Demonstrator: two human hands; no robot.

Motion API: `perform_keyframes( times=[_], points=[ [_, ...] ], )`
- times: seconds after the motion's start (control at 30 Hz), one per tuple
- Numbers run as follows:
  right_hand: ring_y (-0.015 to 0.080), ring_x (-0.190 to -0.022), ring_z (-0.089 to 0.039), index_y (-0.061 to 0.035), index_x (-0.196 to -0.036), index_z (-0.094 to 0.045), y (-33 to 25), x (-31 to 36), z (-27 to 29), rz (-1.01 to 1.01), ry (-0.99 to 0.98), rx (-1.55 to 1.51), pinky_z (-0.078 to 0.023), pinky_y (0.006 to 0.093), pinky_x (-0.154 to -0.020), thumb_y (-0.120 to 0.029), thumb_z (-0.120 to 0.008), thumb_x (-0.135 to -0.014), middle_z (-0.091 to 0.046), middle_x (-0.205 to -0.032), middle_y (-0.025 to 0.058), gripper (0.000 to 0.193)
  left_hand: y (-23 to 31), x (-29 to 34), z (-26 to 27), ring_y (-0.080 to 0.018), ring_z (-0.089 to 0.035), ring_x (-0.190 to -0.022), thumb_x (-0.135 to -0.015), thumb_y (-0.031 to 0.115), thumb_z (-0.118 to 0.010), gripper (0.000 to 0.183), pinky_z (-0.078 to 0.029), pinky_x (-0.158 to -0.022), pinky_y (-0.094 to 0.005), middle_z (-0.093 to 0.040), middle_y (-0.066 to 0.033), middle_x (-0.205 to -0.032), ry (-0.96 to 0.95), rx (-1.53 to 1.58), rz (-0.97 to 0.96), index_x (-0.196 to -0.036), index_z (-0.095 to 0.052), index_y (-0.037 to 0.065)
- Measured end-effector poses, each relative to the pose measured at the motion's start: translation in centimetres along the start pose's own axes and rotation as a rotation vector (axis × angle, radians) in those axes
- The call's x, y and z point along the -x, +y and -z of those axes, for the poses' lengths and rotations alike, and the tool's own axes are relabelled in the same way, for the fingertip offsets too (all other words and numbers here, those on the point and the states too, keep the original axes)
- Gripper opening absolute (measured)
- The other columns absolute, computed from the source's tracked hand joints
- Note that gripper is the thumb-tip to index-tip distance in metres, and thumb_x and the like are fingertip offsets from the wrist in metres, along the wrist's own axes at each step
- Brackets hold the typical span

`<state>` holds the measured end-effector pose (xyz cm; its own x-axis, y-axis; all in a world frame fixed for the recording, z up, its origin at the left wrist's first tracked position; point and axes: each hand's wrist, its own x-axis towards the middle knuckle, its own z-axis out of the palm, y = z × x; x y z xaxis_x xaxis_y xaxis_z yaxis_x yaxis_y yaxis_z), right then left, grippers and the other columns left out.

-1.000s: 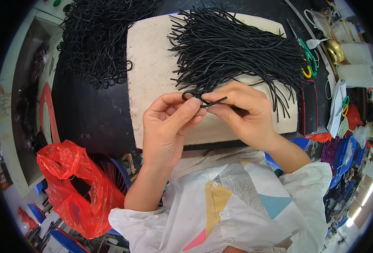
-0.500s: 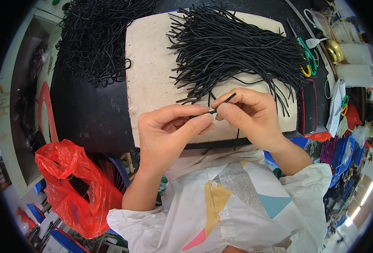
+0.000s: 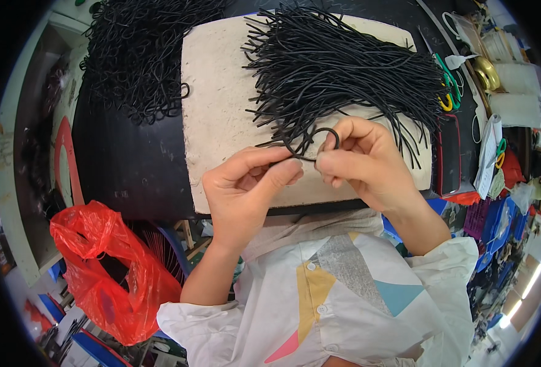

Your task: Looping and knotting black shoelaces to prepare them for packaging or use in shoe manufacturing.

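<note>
A thin black cord [image 3: 307, 158], bent into an open curl, is held up between my two hands above the pale board [image 3: 215, 122]. My left hand [image 3: 240, 189] pinches it at the left between thumb and index finger. On the other side my right hand [image 3: 371, 165] grips it with thumb and fingertips, and the cord arcs up over those fingers. My fingers hide its ends. Just beyond my hands a thick bundle of straight black cords [image 3: 344, 67] lies across the board.
At the far left, a heap of looped black cords [image 3: 142, 61] rests on the dark table [image 3: 133, 165]. Green- and yellow-handled scissors [image 3: 451, 85] lie right of the bundle. A red plastic bag [image 3: 111, 275] hangs near the table's left front, below a red curved piece [image 3: 67, 159].
The cord was a short straight length between my fingertips; now it curves into a loop. My hands have moved slightly apart, the right one turning.
</note>
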<state>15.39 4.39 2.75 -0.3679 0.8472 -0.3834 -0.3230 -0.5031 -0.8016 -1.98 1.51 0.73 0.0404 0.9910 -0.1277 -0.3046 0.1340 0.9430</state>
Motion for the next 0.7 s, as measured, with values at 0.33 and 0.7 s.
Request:
perform_keyframes(
  times=[0.33,0.7],
  points=[
    [0.0076,-0.076,-0.056,0.0010,-0.098,-0.057,-0.2,-0.7,0.8,0.438,0.081,0.630,-0.045,0.0199,-0.067,-0.003,-0.064,-0.075,-0.059,-0.082,0.0034,0.025,0.7,0.2,-0.4,-0.0109,-0.060,-0.066,-0.076,-0.001,-0.064,0.012,-0.050,-0.060,-0.0204,-0.063,-0.0086,-0.075,-0.032,-0.011,0.254,-0.086,-0.062,-0.007],
    [0.0086,-0.070,-0.059,0.0013,-0.088,-0.065,-2.6,-2.9,0.6,0.208,0.003,0.384,-0.047,0.0209,-0.063,-0.007,-0.064,-0.077,-0.064,-0.076,0.0053,0.014,1.5,0.9,-0.5,-0.0110,-0.059,-0.063,-0.076,0.002,-0.064,0.012,-0.047,-0.059,-0.0209,-0.062,-0.0075,-0.073,-0.099,0.247,0.427,-0.086,-0.062,-0.005]
  ],
)
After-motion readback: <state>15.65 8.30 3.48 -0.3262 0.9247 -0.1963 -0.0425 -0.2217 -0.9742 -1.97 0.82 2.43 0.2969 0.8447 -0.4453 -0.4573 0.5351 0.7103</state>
